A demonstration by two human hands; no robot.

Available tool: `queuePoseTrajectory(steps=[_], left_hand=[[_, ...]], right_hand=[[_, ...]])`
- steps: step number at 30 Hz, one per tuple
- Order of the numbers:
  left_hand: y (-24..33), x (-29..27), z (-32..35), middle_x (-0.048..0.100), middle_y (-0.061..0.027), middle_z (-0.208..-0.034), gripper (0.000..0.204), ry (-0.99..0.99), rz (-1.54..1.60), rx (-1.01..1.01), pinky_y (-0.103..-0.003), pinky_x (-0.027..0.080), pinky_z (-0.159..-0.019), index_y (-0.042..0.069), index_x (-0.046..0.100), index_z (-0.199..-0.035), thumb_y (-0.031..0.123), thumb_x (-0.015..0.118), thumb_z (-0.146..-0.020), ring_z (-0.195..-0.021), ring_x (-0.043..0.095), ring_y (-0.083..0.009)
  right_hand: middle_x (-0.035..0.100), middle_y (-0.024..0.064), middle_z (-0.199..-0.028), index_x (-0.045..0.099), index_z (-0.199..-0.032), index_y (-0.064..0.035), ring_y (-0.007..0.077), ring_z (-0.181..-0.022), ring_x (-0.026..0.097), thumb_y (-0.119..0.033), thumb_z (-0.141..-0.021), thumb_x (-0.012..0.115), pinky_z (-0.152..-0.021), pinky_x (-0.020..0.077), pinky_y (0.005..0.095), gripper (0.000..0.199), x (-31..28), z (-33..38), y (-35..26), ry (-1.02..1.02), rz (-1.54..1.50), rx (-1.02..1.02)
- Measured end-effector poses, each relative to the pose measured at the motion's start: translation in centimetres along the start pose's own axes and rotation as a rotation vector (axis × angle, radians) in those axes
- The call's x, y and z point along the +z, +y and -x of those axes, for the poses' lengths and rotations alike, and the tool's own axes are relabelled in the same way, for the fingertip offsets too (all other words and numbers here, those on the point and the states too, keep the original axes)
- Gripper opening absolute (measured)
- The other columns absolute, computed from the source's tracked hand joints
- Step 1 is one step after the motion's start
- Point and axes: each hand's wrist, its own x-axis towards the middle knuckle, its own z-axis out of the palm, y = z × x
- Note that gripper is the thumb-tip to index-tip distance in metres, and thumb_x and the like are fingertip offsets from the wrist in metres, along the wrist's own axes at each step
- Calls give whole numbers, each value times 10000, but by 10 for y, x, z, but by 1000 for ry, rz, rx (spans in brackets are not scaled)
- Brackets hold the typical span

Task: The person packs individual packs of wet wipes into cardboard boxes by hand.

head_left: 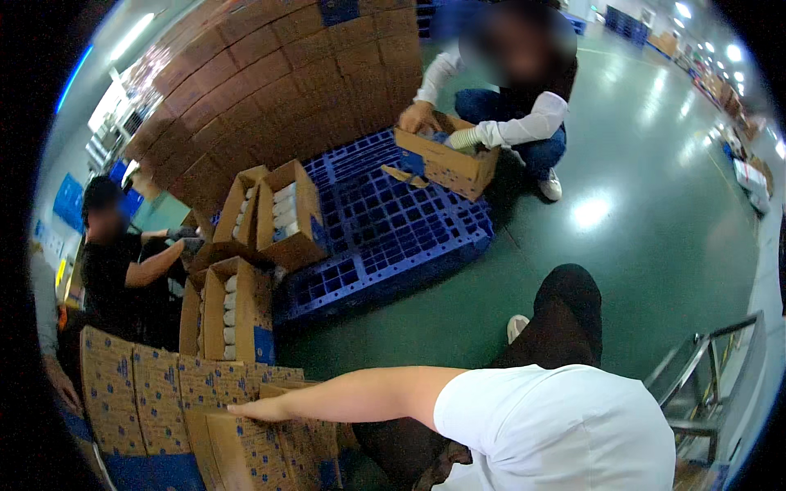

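The person's right forearm (pixel 352 394) reaches leftward across the lower middle of the frame from a white short sleeve (pixel 557 425), the elbow only slightly bent. The right hand (pixel 264 408) lies at the upper edge of a tan carton (pixel 233 450) in the lower left, fingers extended and pointing left; whether they grip the cardboard cannot be told. The left hand is out of view.

The carton's long axis seems to run from beside the hand down toward the lower edge of the frame, slanting slightly right; its lower end is hard to make out. Just left of it stand printed cartons (pixel 155 389) side by side. In the upper middle, a crouching co-worker has both hands at an open carton (pixel 446 166) over a blue pallet (pixel 368 229).
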Motion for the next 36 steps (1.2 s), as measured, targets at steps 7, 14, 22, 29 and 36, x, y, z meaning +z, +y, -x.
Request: queuePoseTrajectory(steps=[7, 14, 22, 29, 36], left_hand=[[0, 29, -6, 420, -100, -1296, 689, -11, -39, -17, -435, 302, -993, 91, 366, -1312, 598, 328, -848, -1181, 384, -271], [-2, 43, -1, 423, -103, -1292, 673, -21, -50, -19, -439, 305, -990, 88, 370, -1308, 584, 327, -854, -1178, 387, -274], [17, 8, 10, 426, -105, -1287, 656, 26, -30, 37, -443, 309, -987, 84, 374, -1302, 567, 325, -861, -1174, 391, -276], [28, -42, 18, 429, -108, -1283, 640, 103, 28, 71, -446, 313, -985, 81, 378, -1298, 552, 323, -867, -1171, 394, -279], [38, -135, 41, 432, -110, -1279, 625, 214, 122, 134, -450, 316, -982, 78, 381, -1293, 538, 322, -873, -1168, 397, -281]], right_hand=[[106, 114, -1464, 144, -1404, -115, 301, -1343, 103, -688, -790, 340, -1062, 164, 475, 862, -19, 27, -4, -31, 43, 3], [157, 158, -1445, 88, -1419, -122, 309, -1334, 144, -697, -782, 368, -1054, 183, 436, 903, -16, 44, 5, -47, 60, 31], [327, 203, -1337, 192, -1357, -90, 324, -1248, 307, -693, -787, 387, -991, 270, 411, 853, -6, 22, 25, 28, 67, -41], [255, 140, -1409, 255, -1368, -83, 315, -1275, 279, -761, -761, 244, -1031, 236, 420, 911, -4, -1, 34, 217, -188, 76], [319, 135, -1379, 322, -1341, -77, 295, -1269, 296, -700, -816, 207, -1039, 221, 402, 823, -2, -22, 58, 250, 176, 49]])
